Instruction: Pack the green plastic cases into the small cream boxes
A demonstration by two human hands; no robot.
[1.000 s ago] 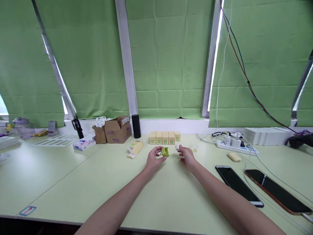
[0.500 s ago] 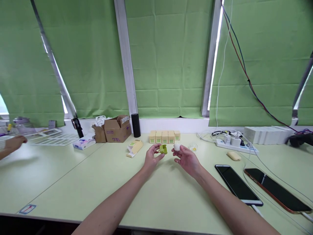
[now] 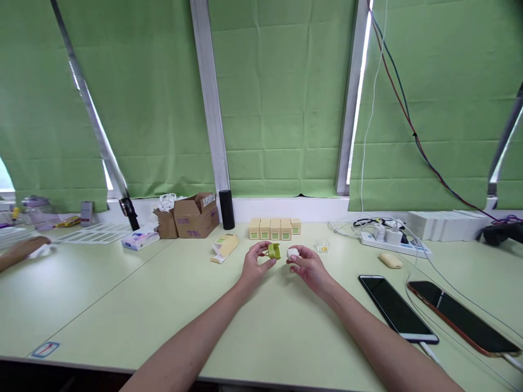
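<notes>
My left hand [image 3: 253, 267] is closed on a small olive-green earbud case cover [image 3: 274, 251], with its open side facing right. In my right hand [image 3: 309, 267], thumb and fingers pinch a small white earbud case [image 3: 292, 253] with rounded edges. The two pieces are held a little above the table, close to each other with a small gap between. Behind them stand several small tan boxes [image 3: 275, 229] with green labels in a row. A clear plastic piece [image 3: 322, 246] with a yellow spot lies beyond my right hand. An opened tan carton [image 3: 224, 247] lies to the left.
Two phones [image 3: 397, 307] with cables lie at the right, near a cream-coloured case [image 3: 391, 260] and a white power strip [image 3: 395, 246]. Cardboard boxes [image 3: 196, 216], a black cylinder [image 3: 226, 209] and a tissue pack [image 3: 140, 238] stand back left. Another person's hand [image 3: 28, 250] reaches in far left.
My right hand has tilted the white case and brought it lower and slightly left, nearer the green cover. At far left, the other person's hand has moved and a white sheet is no longer raised.
</notes>
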